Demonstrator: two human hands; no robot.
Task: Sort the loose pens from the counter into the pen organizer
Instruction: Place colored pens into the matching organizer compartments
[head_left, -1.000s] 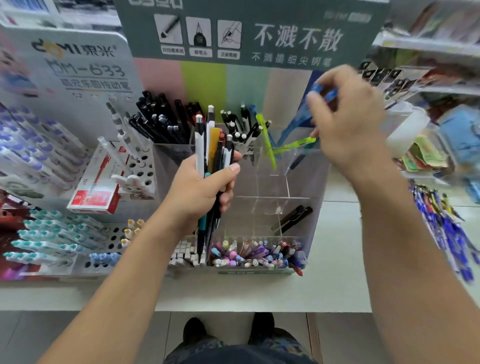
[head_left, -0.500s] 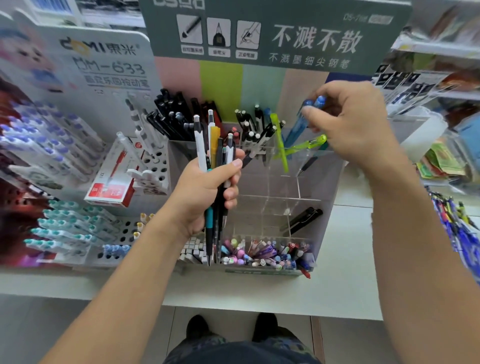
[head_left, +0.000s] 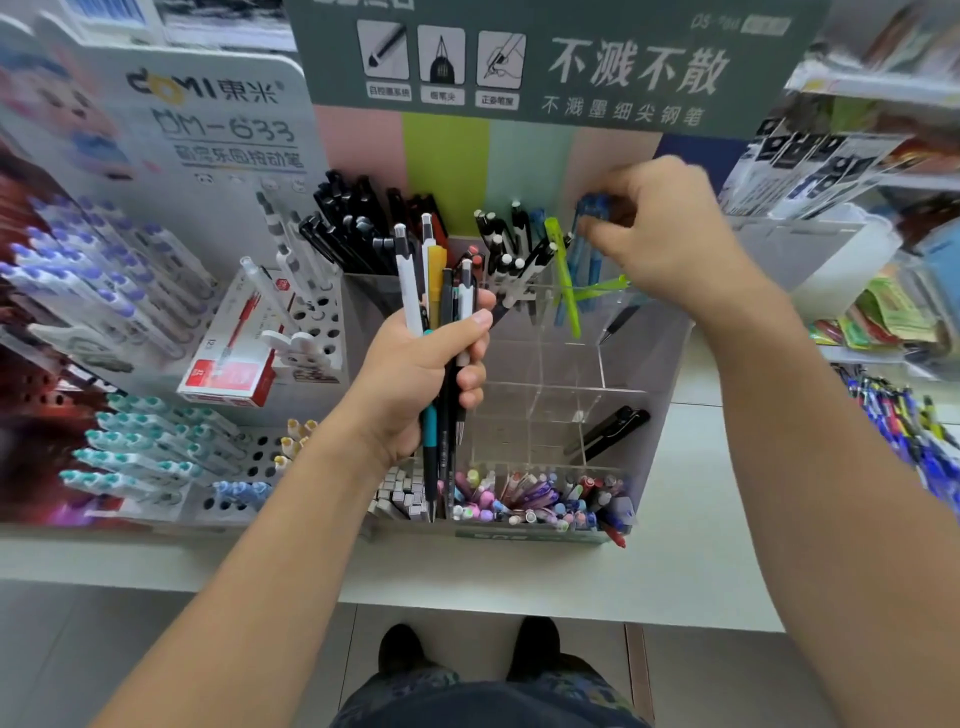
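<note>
Far left: a white perforated display rack (head_left: 311, 332) holds rows of slim capped pens with purple and teal ends; a red and white cardboard box (head_left: 231, 364) leans against it. All stands on a pale, smooth surface (head_left: 691, 519).

Centre left: the left hand (head_left: 415, 379) grips a bundle of pens (head_left: 441, 312) upright, fingers and thumb wrapped tight round the barrels. The bundle is mixed: white, yellow, black and teal plastic barrels, tips pointing down. It is held in front of the pen organizer, not in it.

Centre: the pen organizer (head_left: 644, 364) is clear acrylic, box-shaped, divided into stepped square compartments. Back compartments hold black pens (head_left: 353, 228) and black-and-white pens; the front low tray holds many small pastel-capped pens (head_left: 535, 504). Two black pens (head_left: 610, 428) lie slanted in a middle right compartment.

Centre right: the right hand (head_left: 670, 244) is above the rear right compartment, fingers pinched on the tops of blue translucent pens (head_left: 587, 234) that stand in that compartment beside green ones (head_left: 566, 280). The hand is motion-blurred.

Far right: a loose heap of blue pens (head_left: 904, 431) lies on the surface.
</note>
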